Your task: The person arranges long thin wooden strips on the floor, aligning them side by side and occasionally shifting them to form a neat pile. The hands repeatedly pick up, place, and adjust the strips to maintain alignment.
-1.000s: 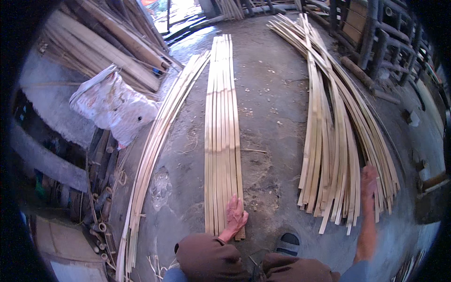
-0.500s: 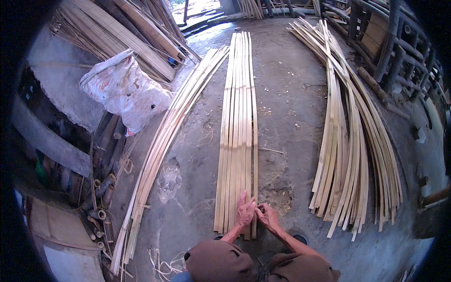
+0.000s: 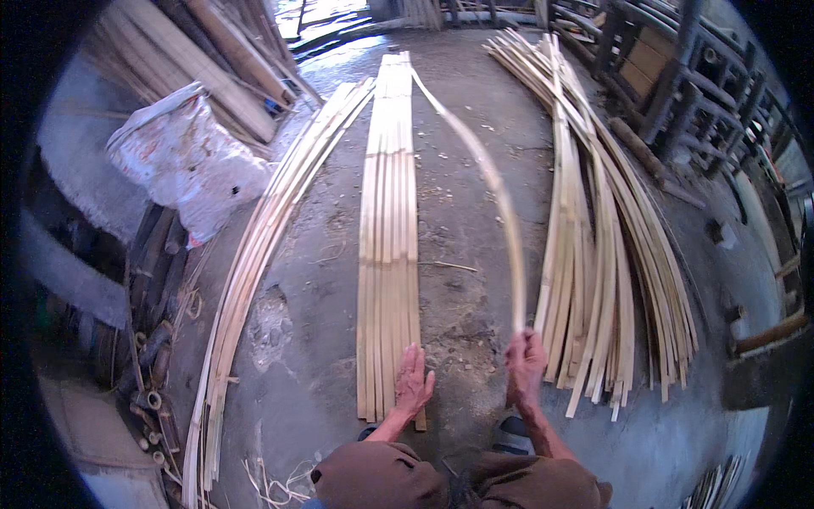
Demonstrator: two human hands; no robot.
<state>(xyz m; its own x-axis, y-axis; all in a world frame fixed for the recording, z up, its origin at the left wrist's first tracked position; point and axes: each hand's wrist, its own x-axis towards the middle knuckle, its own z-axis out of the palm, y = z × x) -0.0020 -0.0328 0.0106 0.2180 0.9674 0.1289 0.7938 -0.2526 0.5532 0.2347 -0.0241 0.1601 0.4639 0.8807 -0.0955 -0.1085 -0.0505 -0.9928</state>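
Right hand (image 3: 526, 366) grips one bamboo strip (image 3: 500, 204) (blurred); left hand (image 3: 413, 382) presses the laid strips (image 3: 387, 212).

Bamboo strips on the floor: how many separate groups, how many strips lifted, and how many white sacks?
Strip groups on the floor: 3 (left row, middle mat, right pile)
Lifted strip: 1, in right hand
White sack: 1
Total: 5
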